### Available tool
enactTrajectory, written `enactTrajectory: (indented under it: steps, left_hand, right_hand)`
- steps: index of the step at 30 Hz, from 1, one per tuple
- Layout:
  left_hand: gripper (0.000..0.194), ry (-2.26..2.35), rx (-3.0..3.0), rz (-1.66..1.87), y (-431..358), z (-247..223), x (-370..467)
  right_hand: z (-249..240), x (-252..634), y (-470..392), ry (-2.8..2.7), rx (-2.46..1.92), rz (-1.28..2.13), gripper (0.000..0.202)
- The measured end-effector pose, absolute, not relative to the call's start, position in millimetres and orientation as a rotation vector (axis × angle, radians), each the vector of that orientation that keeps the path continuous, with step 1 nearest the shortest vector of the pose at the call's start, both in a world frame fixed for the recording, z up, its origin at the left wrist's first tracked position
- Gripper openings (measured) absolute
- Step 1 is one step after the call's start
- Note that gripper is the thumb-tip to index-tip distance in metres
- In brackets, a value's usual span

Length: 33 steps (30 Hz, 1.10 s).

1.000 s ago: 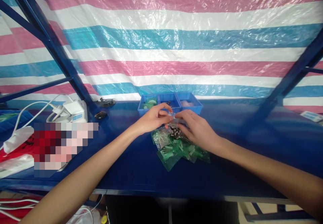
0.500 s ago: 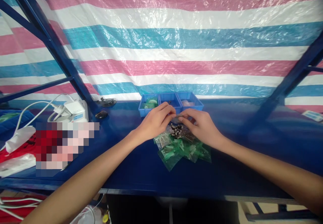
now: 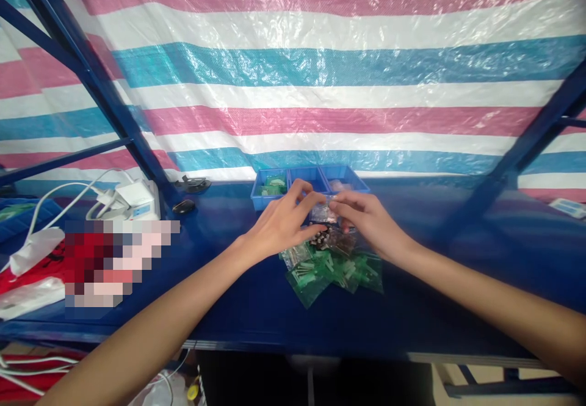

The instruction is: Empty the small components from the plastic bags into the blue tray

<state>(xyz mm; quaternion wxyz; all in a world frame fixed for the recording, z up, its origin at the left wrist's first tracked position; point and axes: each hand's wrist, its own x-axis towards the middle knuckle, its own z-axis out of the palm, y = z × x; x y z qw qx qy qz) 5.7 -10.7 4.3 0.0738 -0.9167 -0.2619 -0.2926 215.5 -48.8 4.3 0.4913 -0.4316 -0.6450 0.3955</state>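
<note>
My right hand (image 3: pixel 373 220) pinches a small clear plastic bag (image 3: pixel 322 212) by its right side; what the bag contains is too blurred to name. Thumb and fingers spread apart, my left hand (image 3: pixel 286 221) is beside the bag's left edge, its index fingertip close to or touching it. Below both hands lies a pile of small dark and shiny metal pieces (image 3: pixel 319 237). Green plastic bags (image 3: pixel 311 279) with pale stick-like pieces spread in front of it, and another clear bag (image 3: pixel 297 254) rests at their left.
Behind my hands stand joined blue bins (image 3: pixel 264 203), the left one with green bags and the right one with pale bags. A black computer mouse (image 3: pixel 184 207) and a white power strip (image 3: pixel 149 204) with cables are on the left of the blue table (image 3: pixel 229 314).
My left hand has opened, its thumb moving away from the fingers. The clear bag now shows its flat face between my hands, held by the right.
</note>
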Motion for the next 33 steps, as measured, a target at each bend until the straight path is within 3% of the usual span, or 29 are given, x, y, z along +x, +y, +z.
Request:
enactTrajectory:
  steps: [5,8,17,25,33]
  left_hand:
    - [0.021,-0.744,-2.715,-0.949,-7.6,3.4,4.7]
    - [0.019,-0.739,-2.694,-1.013,-7.0,4.1,5.0]
    - [0.012,-0.832,-2.863,-1.197,-3.8,0.9,7.2]
    - [0.039,-0.809,-2.698,-1.123,-6.8,1.2,7.8]
    - [0.016,-0.63,-2.641,-1.232,-3.4,-3.4,8.2]
  right_hand:
    - [3.4,216.0,-47.3,-1.61,-0.996,1.033,0.031]
    - [1.6,218.3,-44.9,-1.69,-1.002,0.953,0.035]
    - [0.7,216.9,-46.6,-1.798,-1.031,0.777,0.023]
    - [3.3,219.1,-46.5,-1.754,-1.037,0.835,0.03]
    - [7.7,218.4,-49.0,-1.778,-0.966,0.782,0.025]
